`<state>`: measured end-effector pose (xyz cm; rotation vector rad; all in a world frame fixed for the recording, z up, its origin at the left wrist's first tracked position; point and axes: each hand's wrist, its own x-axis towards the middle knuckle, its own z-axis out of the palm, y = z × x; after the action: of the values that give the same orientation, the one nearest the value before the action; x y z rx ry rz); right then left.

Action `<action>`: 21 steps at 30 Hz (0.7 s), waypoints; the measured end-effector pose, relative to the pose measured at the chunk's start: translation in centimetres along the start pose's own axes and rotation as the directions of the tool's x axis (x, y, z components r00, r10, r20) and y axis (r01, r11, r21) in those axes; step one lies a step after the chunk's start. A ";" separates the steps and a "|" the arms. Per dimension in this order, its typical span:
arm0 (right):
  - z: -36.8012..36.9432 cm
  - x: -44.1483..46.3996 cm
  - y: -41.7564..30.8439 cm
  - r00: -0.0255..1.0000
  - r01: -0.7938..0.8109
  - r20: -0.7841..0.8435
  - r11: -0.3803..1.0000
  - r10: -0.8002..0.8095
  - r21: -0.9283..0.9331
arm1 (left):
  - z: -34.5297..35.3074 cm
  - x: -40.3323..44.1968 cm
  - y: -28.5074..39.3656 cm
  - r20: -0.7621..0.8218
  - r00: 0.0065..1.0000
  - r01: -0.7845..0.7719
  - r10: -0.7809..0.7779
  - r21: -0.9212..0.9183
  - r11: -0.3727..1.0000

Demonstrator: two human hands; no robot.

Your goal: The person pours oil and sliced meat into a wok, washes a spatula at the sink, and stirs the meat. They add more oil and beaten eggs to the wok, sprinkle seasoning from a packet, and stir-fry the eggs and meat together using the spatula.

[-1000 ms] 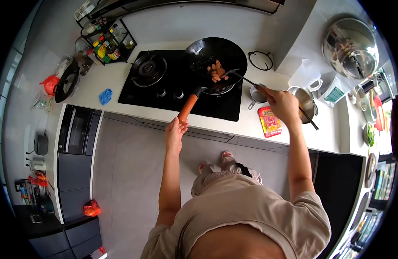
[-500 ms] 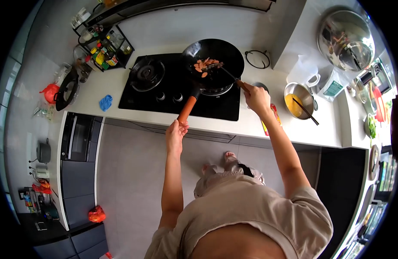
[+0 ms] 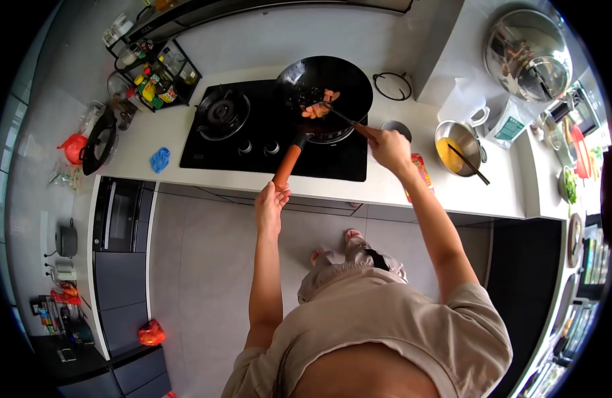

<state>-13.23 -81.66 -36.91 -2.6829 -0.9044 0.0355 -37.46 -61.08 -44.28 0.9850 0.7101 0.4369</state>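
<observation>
A black wok (image 3: 349, 76) sits on the right burner of the black gas hob (image 3: 246, 166). My left hand (image 3: 271, 209) is closed round the end of its orange-brown handle (image 3: 288, 166). In my right hand (image 3: 387, 149) is a spatula (image 3: 346, 118) with a wooden grip and dark shaft, its head down in the wok. Pinkish-orange slices of food (image 3: 316, 110) lie heaped around the spatula's head, which they partly hide. Near my right hand stand a small grey bowl (image 3: 397, 127) and a red-and-yellow packet (image 3: 421, 170), partly covered by my forearm.
A steel bowl (image 3: 445, 154) of yellow liquid with chopsticks (image 3: 475, 171) stands on the right counter, beside a white jug (image 3: 462, 103). The left burner (image 3: 223, 114) holds no pan. A blue cloth (image 3: 160, 160) and a bottle rack (image 3: 180, 63) are on the left.
The spatula's head has moved slightly lower and to the left in the wok. The slices, spread out before, are now gathered in a tighter heap. My left hand keeps the handle.
</observation>
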 end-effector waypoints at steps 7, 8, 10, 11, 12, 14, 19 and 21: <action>-8.4 -6.7 0.8 0.994 0.080 -0.073 0.995 -0.084 -0.064 | -0.1 0.3 0.1 -0.004 1.000 0.015 -0.015 0.011 1.000; -8.9 -7.2 0.6 0.996 0.066 -0.049 0.996 -0.069 -0.052 | -0.1 0.3 0.0 -0.003 1.000 0.014 -0.014 0.010 1.000; -7.6 -6.6 0.6 0.999 0.041 0.014 0.996 -0.040 -0.080 | -0.1 0.3 0.0 -0.003 1.000 0.009 -0.009 0.012 1.000; -6.7 -6.1 0.4 0.999 0.031 0.045 0.995 -0.026 -0.094 | -0.1 0.3 0.0 -0.003 1.000 0.008 -0.008 0.010 1.000; -5.7 -5.4 -0.2 0.998 0.042 0.039 0.996 -0.040 -0.074 | -0.2 0.2 0.0 -0.003 1.000 0.006 -0.006 0.007 1.000; -2.4 -3.2 -0.9 0.999 0.011 0.049 0.996 -0.007 -0.083 | -0.2 0.4 -0.2 0.003 1.000 -0.003 0.003 0.006 1.000; 0.2 0.8 -1.1 0.993 -0.042 -0.109 0.999 0.045 0.029 | -0.1 0.2 0.0 -0.020 1.000 0.005 -0.005 0.003 1.000; 0.6 1.6 -0.6 0.984 -0.056 -0.161 0.994 0.071 0.096 | -0.2 0.4 -0.1 -0.008 1.000 -0.017 0.017 0.001 1.000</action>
<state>-12.34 -80.05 -37.16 -2.5844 -0.7488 -0.1250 -37.31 -60.78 -44.62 0.9915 0.7098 0.4551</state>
